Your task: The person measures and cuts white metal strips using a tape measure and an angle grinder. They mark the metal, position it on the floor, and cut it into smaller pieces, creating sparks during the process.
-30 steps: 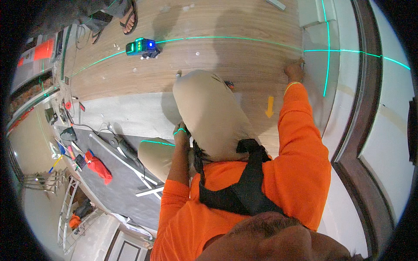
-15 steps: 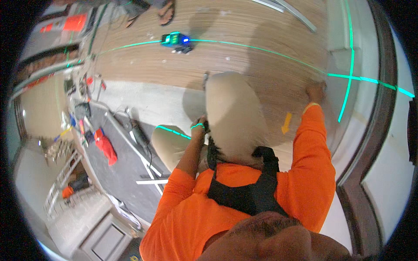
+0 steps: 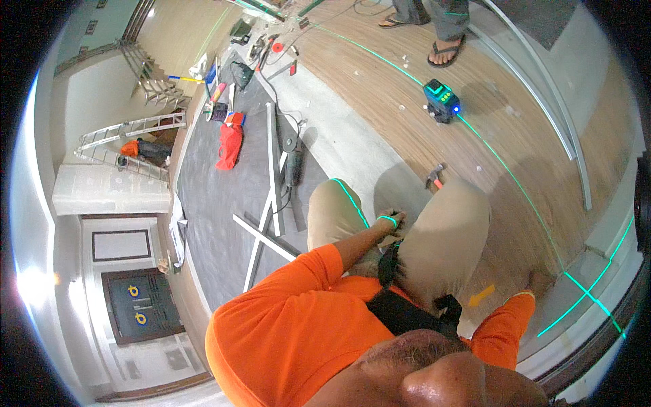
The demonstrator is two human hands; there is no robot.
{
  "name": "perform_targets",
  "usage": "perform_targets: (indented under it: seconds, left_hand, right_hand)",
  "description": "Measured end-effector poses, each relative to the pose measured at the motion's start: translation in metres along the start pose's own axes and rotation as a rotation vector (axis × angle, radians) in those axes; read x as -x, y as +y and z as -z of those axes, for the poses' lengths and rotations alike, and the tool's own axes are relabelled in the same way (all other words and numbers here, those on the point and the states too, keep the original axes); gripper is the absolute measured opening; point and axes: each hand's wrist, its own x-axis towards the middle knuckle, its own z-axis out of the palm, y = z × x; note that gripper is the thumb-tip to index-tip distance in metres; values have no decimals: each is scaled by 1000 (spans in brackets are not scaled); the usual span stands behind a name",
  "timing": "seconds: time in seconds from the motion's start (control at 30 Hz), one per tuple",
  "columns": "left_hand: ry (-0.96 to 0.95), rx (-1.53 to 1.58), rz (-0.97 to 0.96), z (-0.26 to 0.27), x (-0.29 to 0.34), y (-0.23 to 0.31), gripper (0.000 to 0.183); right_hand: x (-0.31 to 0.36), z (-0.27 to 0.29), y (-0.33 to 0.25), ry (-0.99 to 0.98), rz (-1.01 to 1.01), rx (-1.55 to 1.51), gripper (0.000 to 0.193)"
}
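My left hand [image 3: 393, 220] is between my knees, its fingers curled closed; what they hold, if anything, is hidden. A green laser line crosses that wrist. Low at the right, my right hand [image 3: 542, 279] reaches to the floor beside the wall, dim and blurred, so its fingers do not show clearly. Just beyond my right knee lies a claw hammer [image 3: 434, 178] with a red-orange handle, partly hidden by the knee. Farther off on the wood-look floor [image 3: 380, 88] stands a laser level [image 3: 441, 100], casting green lines over the floor and wall.
An angle grinder [image 3: 292, 161] and crossed metal profiles [image 3: 272, 169] lie on the dark sheet [image 3: 203, 197] at left, near a red cloth bundle [image 3: 231, 142]. Long metal strips [image 3: 542, 88] lie at right. Another person's sandalled foot [image 3: 445, 52] is near the level. A ladder [image 3: 129, 129] stands far left.
My view has swung left, so the level and floor appear farther right, and more of the hammer shows. Both hands stay in about the same places relative to my body.
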Motion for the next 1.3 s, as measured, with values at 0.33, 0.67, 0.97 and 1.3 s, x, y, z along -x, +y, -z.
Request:
perform_targets:
  seconds: [0.33,0.67,0.97,1.3]
  left_hand:
    - [35,1,37,-5,10,6,36]
    - [34,-3,79,0,3,7,39]
    - [-15,-76,59,-8,-9,18,38]
    - [-39,79,110,-12,0,0,31]
  right_hand:
    - [-31,-5,17,-57,116,218,96]
    - [-7,7,-2,-14,-7,157,108]
    - [-77,-47,66,146,485,666,67]
    - [-13,19,-13,-330,540,1097,59]
